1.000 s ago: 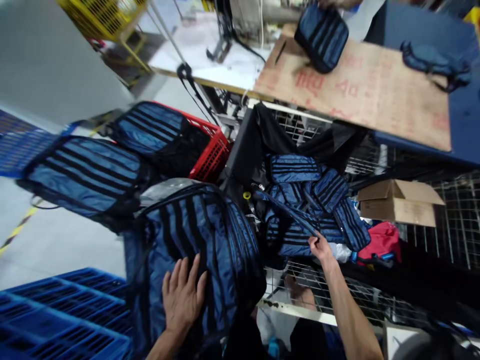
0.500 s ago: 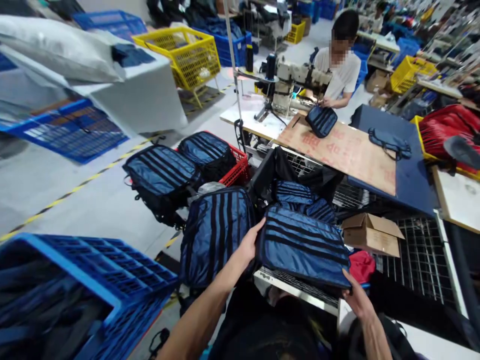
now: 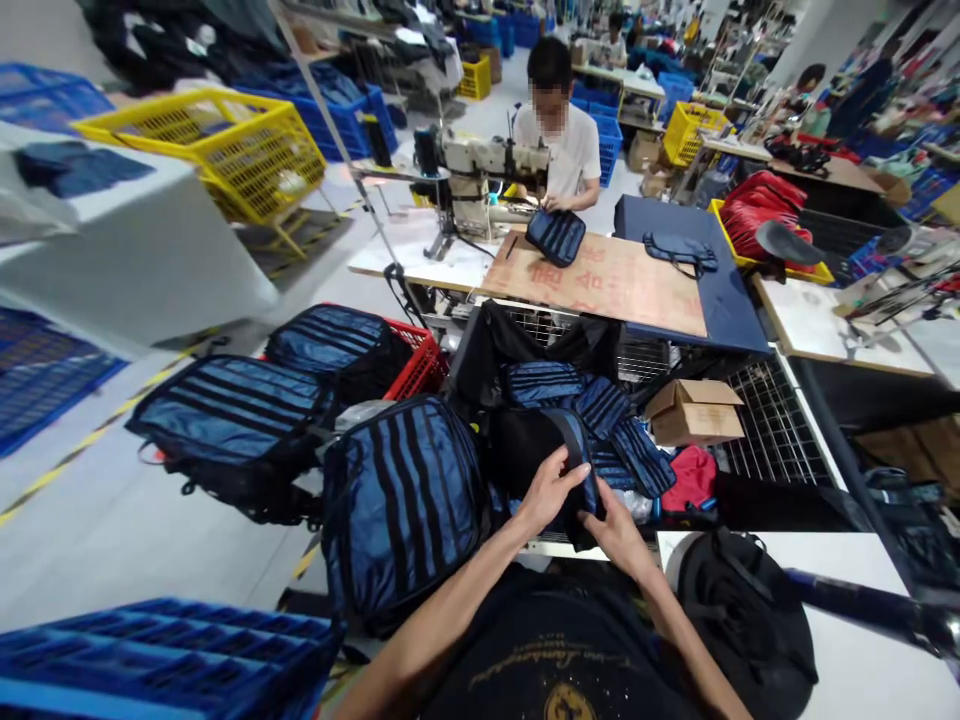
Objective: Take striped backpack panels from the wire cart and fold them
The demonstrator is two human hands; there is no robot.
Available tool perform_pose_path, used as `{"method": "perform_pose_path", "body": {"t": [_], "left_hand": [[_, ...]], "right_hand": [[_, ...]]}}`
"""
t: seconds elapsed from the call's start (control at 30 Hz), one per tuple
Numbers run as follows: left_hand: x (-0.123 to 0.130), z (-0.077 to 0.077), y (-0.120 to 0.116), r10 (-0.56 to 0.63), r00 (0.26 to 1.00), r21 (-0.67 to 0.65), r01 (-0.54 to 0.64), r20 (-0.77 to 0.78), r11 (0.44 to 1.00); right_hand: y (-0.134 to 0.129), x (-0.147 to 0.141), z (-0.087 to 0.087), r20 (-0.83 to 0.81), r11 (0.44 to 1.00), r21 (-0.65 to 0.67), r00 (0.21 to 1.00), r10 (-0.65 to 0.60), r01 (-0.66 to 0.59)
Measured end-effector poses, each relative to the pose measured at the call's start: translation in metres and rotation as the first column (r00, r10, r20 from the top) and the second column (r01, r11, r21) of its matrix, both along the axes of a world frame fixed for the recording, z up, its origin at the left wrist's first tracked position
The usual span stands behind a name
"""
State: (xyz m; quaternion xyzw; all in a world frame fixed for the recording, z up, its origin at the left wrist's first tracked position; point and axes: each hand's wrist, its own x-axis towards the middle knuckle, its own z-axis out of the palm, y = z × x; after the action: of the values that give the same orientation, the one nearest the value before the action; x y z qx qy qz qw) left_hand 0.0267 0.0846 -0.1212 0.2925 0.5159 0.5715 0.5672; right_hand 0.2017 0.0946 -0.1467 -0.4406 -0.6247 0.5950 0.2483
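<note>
In front of me, a blue bag panel with black trim (image 3: 529,445) is held turned on its side, so its black face shows on the left. My left hand (image 3: 551,492) grips its near upper edge, thumb and fingers closed on it. Lower on the same edge, my right hand (image 3: 616,530) pinches the panel from the right. Below and beyond lie several blue striped pieces (image 3: 544,383) in a wire-mesh cart (image 3: 780,420) lined with black cloth. A full blue backpack with black straps (image 3: 405,505) stands just left of my left forearm.
Two more blue backpacks (image 3: 232,400) rest at left, by a red crate (image 3: 416,360). A blue crate (image 3: 165,650) is at lower left. Across the cart, a person (image 3: 574,150) works at a sewing machine (image 3: 480,165). A cardboard box (image 3: 697,412) and a black roll (image 3: 739,620) are to the right.
Both hands have come closer together and turned the panel from lying flat, striped face up, to edge-on with its black face showing. My view has swung right.
</note>
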Motion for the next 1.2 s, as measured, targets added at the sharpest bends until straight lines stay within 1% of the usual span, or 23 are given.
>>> {"method": "perform_pose_path", "body": {"t": [0.07,0.1,0.17,0.23,0.27,0.3,0.33,0.37,0.4,0.47,0.53,0.6,0.67,0.73,0.8,0.87,0.97,1.03,1.07,1.13,1.17,1.2], "left_hand": [[0.002,0.006,-0.011,-0.063,0.998,0.002,0.063,0.031,0.998],[0.002,0.009,-0.017,-0.073,0.994,-0.007,0.074,0.080,0.997],[-0.003,0.014,-0.026,-0.056,0.967,-0.036,0.068,0.250,0.997],[-0.014,0.016,-0.031,0.023,0.887,-0.097,0.025,0.462,0.995],[-0.021,0.015,-0.031,0.087,0.836,-0.152,-0.004,0.542,0.988],[-0.029,0.014,-0.030,0.163,0.796,-0.216,-0.042,0.582,0.975],[-0.036,0.011,-0.028,0.237,0.775,-0.277,-0.083,0.586,0.957],[-0.042,0.008,-0.026,0.295,0.771,-0.322,-0.124,0.564,0.938],[-0.046,0.005,-0.024,0.334,0.780,-0.346,-0.160,0.529,0.924],[-0.044,0.000,-0.020,0.362,0.801,-0.346,-0.208,0.477,0.915],[-0.034,0.000,-0.019,0.334,0.820,-0.314,-0.200,0.464,0.928],[-0.019,0.002,-0.020,0.253,0.861,-0.261,-0.147,0.440,0.954],[-0.007,0.006,-0.021,0.164,0.896,-0.215,-0.079,0.413,0.973],[-0.004,0.009,-0.020,0.125,0.912,-0.198,-0.050,0.392,0.979],[-0.010,0.009,-0.016,0.154,0.912,-0.203,-0.080,0.380,0.976],[-0.021,0.006,-0.009,0.238,0.894,-0.228,-0.159,0.380,0.961],[-0.042,-0.001,0.003,0.371,0.842,-0.273,-0.279,0.391,0.921],[-0.050,-0.003,0.009,0.415,0.824,-0.280,-0.324,0.386,0.903],[-0.050,-0.003,0.010,0.425,0.819,-0.278,-0.336,0.386,0.900],[-0.042,0.001,0.009,0.408,0.824,-0.259,-0.327,0.393,0.909],[-0.034,0.005,0.007,0.379,0.834,-0.243,-0.302,0.401,0.922],[-0.022,0.010,0.005,0.339,0.847,-0.227,-0.265,0.410,0.937]], "right_hand": [[-0.010,0.004,-0.002,-0.006,0.994,0.001,0.994,-0.113,0.113],[-0.013,0.008,-0.003,-0.014,0.989,0.002,0.989,-0.149,0.150],[-0.018,0.018,-0.006,-0.015,0.982,0.014,0.982,-0.187,0.187],[-0.020,0.033,-0.010,0.009,0.973,0.040,0.974,-0.226,0.225],[-0.021,0.042,-0.013,0.024,0.971,0.056,0.972,-0.235,0.233],[-0.022,0.051,-0.015,0.032,0.971,0.075,0.973,-0.229,0.226],[-0.022,0.060,-0.018,0.034,0.974,0.094,0.978,-0.208,0.204],[-0.021,0.067,-0.020,0.033,0.978,0.114,0.983,-0.179,0.175],[-0.021,0.073,-0.020,0.035,0.980,0.133,0.988,-0.151,0.146],[-0.021,0.079,-0.016,0.052,0.980,0.165,0.991,-0.123,0.113],[-0.021,0.074,-0.006,0.082,0.977,0.189,0.990,-0.111,0.094],[-0.023,0.063,0.008,0.105,0.972,0.209,0.986,-0.128,0.104],[-0.026,0.050,0.021,0.110,0.964,0.221,0.979,-0.173,0.146],[-0.030,0.041,0.027,0.079,0.954,0.224,0.972,-0.219,0.197],[-0.035,0.039,0.027,0.020,0.947,0.222,0.970,-0.244,0.234],[-0.040,0.043,0.021,-0.041,0.945,0.220,0.970,-0.238,0.241],[-0.045,0.062,0.010,-0.077,0.960,0.173,0.974,-0.211,0.222],[-0.043,0.079,0.006,-0.039,0.971,0.116,0.977,-0.208,0.211],[-0.042,0.087,0.005,-0.002,0.979,0.087,0.983,-0.183,0.182],[-0.037,0.096,0.007,0.074,0.998,0.032,0.995,-0.060,0.058],[-0.035,0.095,0.008,0.091,1.000,0.010,0.996,0.007,-0.008],[-0.033,0.089,0.010,0.089,0.999,0.001,0.995,0.042,-0.042]]}}
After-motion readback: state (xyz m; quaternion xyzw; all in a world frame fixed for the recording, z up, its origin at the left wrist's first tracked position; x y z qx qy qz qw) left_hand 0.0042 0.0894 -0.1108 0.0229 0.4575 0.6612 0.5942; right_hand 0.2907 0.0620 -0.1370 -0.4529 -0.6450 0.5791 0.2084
